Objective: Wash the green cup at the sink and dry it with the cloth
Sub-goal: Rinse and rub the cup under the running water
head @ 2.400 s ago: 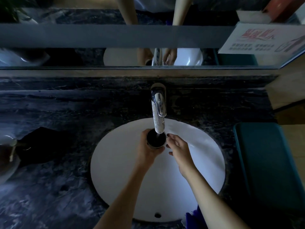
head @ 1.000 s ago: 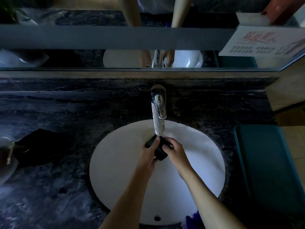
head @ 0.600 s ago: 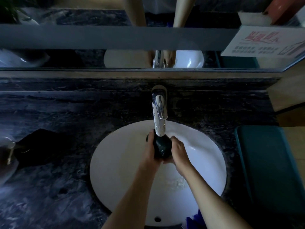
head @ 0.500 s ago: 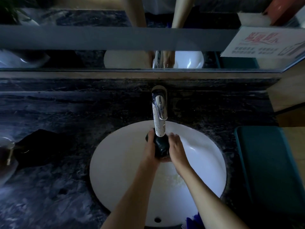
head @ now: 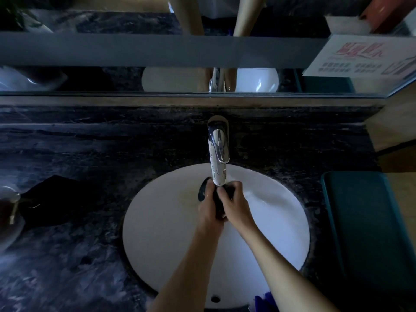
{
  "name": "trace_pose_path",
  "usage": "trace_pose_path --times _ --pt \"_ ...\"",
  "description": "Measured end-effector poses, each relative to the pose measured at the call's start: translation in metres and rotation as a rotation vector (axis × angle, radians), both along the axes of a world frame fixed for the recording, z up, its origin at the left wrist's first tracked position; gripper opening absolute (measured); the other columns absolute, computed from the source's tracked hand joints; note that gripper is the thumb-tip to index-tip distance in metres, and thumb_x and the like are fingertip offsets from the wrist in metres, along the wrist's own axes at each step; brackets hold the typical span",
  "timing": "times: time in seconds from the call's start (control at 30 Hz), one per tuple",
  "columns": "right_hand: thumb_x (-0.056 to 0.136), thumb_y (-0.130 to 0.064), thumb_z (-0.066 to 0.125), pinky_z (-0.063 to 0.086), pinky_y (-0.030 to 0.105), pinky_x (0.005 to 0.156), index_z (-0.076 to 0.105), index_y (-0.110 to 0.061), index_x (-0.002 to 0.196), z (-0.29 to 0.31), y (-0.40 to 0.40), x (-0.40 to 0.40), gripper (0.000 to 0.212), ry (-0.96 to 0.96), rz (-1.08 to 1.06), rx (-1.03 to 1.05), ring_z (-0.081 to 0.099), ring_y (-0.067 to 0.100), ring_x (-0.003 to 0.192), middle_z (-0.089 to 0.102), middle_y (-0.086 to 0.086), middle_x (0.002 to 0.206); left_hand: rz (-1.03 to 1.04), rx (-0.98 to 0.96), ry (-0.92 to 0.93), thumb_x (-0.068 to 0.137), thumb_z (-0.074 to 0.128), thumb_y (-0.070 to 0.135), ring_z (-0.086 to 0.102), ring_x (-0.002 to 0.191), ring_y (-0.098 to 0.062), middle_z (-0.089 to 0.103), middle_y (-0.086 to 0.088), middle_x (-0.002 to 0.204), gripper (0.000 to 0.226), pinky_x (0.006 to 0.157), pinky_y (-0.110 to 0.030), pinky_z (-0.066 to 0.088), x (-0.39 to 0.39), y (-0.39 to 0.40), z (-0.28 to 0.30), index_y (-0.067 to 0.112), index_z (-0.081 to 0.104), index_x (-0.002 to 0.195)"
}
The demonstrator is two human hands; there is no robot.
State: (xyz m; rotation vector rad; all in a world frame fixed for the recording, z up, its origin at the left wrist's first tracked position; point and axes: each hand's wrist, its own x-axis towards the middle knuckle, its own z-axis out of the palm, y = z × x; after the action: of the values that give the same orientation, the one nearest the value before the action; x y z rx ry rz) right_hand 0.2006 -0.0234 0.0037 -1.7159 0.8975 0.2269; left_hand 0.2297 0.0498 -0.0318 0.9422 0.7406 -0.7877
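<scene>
Washing is in hand: both the left hand (head: 208, 210) and right hand (head: 234, 207) curl their fingers round the dark green cup (head: 217, 202) beneath the chrome tap (head: 218, 161) over the white oval sink (head: 162, 224); next, likely fetching the cloth.

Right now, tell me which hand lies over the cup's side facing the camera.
The right hand: its fingers curl over the green cup under the tap, while the left hand grips from the left.
</scene>
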Motion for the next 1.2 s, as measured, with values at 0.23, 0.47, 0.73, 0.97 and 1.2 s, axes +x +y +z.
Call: trace_pose_path --times 0.23,0.47,0.73,0.97,1.2 --pt "0.092 -0.057 0.039 0.040 0.025 0.042 0.056 -0.019 0.098 0.007 -0.006 0.004 0.042 0.138 -0.159 0.242 0.062 0.026 0.057 0.065 0.007 0.076 -0.048 -0.055 -0.060 0.094 0.064 0.061 0.070 0.071 -0.031 0.072 -0.018 0.094 0.057 0.050 -0.031 0.050 0.002 0.009 0.007 0.006 0.076 0.106" --pt "0.092 -0.052 0.056 0.055 0.035 0.077 0.051 -0.030 0.119 -0.004 0.010 -0.004 0.035 -0.170 0.053 -0.121 0.065 0.017 0.099 0.067 0.002 0.111 0.022 0.080 -0.049 0.100 0.059 0.056 0.064 0.097 -0.034 0.064 -0.021 0.103 0.057 0.088 -0.048 0.048 0.008 0.001 0.015 0.002 0.069 0.114" --pt "0.095 -0.051 0.038 0.046 0.029 0.045 0.063 -0.020 0.092 0.008 0.001 0.009 0.040 0.163 -0.281 0.419 0.058 0.021 0.049 0.061 0.007 0.071 -0.050 0.044 -0.080 0.102 0.057 0.053 0.069 0.096 -0.042 0.068 -0.023 0.102 0.054 0.067 -0.038 0.053 0.009 0.009 0.015 0.003 0.071 0.114" --pt "0.094 -0.052 0.055 0.060 0.046 0.076 0.051 -0.029 0.108 -0.003 0.016 -0.005 0.027 -0.106 -0.108 -0.003 0.069 0.023 0.095 0.070 0.001 0.104 -0.062 0.100 -0.178 0.104 0.060 0.039 0.056 0.079 -0.030 0.056 -0.016 0.082 0.035 0.070 -0.043 0.043 0.007 0.007 0.020 0.008 0.064 0.089" --pt "0.094 -0.056 0.032 0.054 0.028 0.049 0.063 -0.015 0.105 0.002 0.004 0.004 0.053 0.174 -0.142 0.235 0.070 0.024 0.069 0.070 0.009 0.087 -0.035 0.038 -0.061 0.102 0.057 0.056 0.072 0.093 -0.033 0.071 -0.023 0.105 0.056 0.066 -0.038 0.057 0.002 0.017 0.007 0.004 0.073 0.116"
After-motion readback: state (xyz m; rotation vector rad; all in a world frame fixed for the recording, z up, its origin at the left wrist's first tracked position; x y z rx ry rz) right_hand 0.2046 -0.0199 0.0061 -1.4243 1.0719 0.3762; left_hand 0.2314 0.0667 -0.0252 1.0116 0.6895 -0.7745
